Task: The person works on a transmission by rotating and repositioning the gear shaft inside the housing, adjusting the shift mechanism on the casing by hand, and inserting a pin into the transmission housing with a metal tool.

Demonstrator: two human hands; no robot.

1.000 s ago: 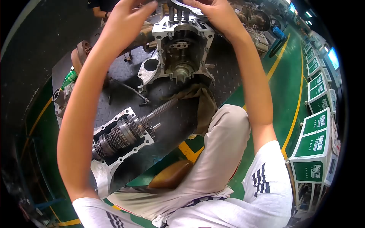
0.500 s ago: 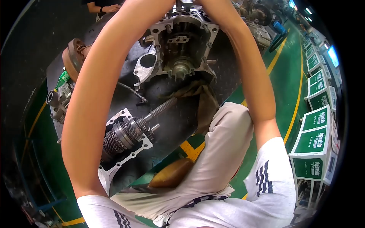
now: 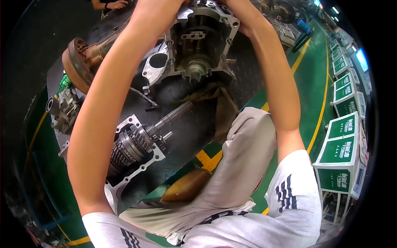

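The open gearbox housing (image 3: 229,37) stands upright on the dark plate table (image 3: 182,144), with studs around its rim. My left forearm reaches past its upper left corner, and my left hand is beyond the top edge of the view. At the upper right corner of the housing is the base of my right hand (image 3: 237,10); its fingers are cut off, so what it holds is hidden. Nearer to me, a half casing (image 3: 142,168) carries a gear set (image 3: 131,146) with a splined shaft (image 3: 175,115). A brown cloth (image 3: 225,111) lies below the housing.
Left of my forearm are a rusty drum (image 3: 74,62), a small metal assembly (image 3: 66,109) and a green bottle (image 3: 63,84). A metal rod (image 3: 142,97) lies between housing and gears. Another person's hand (image 3: 118,4) shows at the top left. Green-and-white boxes (image 3: 339,151) line the right.
Both hands have moved up, past the top edge for the most part. The housing, rusty drum and gear set appear shifted slightly in the view. The other person's hand has come into view.
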